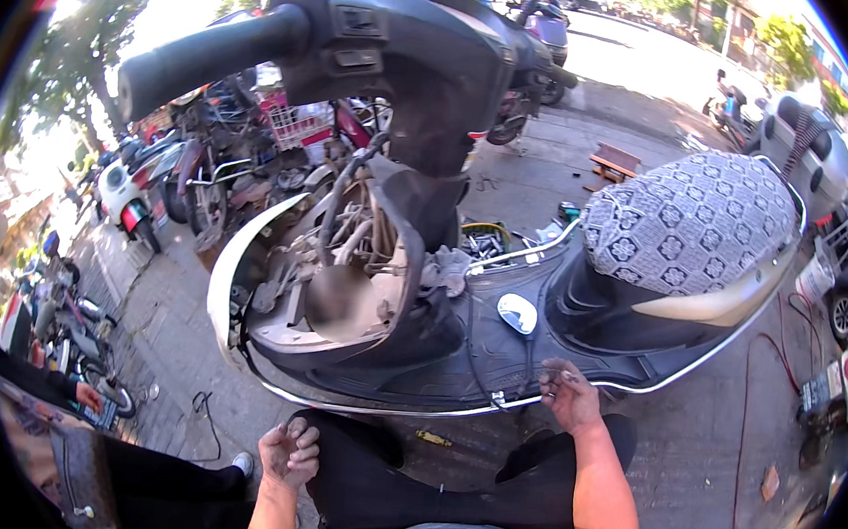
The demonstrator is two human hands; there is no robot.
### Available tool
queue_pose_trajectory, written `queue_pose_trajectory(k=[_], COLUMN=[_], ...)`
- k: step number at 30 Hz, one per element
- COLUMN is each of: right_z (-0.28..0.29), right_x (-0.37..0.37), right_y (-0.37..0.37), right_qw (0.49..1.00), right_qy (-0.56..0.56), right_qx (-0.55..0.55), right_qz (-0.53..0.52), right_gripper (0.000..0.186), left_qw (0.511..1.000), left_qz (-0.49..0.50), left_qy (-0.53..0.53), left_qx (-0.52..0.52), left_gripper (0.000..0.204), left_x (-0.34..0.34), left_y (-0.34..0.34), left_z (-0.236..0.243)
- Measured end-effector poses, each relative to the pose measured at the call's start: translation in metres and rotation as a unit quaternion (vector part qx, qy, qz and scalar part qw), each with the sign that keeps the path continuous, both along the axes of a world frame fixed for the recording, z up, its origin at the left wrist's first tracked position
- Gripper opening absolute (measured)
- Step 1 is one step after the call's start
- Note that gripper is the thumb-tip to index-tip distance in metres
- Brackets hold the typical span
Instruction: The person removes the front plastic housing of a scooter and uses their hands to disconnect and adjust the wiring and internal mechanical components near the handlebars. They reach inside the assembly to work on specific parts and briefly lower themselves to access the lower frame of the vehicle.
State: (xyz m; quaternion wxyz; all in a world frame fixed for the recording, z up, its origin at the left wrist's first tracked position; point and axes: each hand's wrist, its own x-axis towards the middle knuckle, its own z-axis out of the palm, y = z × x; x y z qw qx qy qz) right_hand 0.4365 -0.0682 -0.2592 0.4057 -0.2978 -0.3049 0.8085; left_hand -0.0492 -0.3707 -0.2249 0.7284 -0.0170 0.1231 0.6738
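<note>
A scooter [463,267] with its front panels off stands across the view just ahead of the person's knees, its footboard [456,365] and chrome edge trim [414,406] forming a low barrier between both hands and the ground beyond. The opened front cavity [344,288] is crowded with cables and brackets, and the handlebar [213,53] juts out above it, while the patterned seat [693,219] blocks the right. Open paving [706,451] lies to the right of the right hand [567,393], and a narrow strip of paving shows left of the left hand [290,452], bounded by another person's dark trouser leg [163,487].
</note>
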Motion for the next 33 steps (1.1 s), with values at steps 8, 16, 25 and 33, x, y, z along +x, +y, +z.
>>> queue_pose_trajectory(k=[8,16,25,33], right_z=[0.004,0.020,-0.005,-0.032], right_x=[0.034,0.052,0.005,-0.056], right_y=[-0.009,-0.002,0.015,0.046], right_qw=[0.995,0.957,0.998,0.950], right_qy=[0.098,0.283,0.048,-0.284], right_qx=[-0.019,-0.040,-0.019,0.112], right_qz=[-0.006,-0.058,-0.033,-0.064], right_gripper=[0.050,0.054,0.034,0.022], left_qw=[0.984,0.989,0.965,0.934], left_qz=[-0.146,-0.124,-0.261,-0.347], left_qy=[-0.014,0.011,0.006,-0.020], left_qx=[0.098,0.075,-0.041,-0.077], left_gripper=[0.045,0.059,0.072,0.076], left_x=[0.015,0.014,0.027,-0.002], left_y=[0.025,0.020,0.031,0.075], left_z=[-0.026,-0.016,-0.046,-0.067])
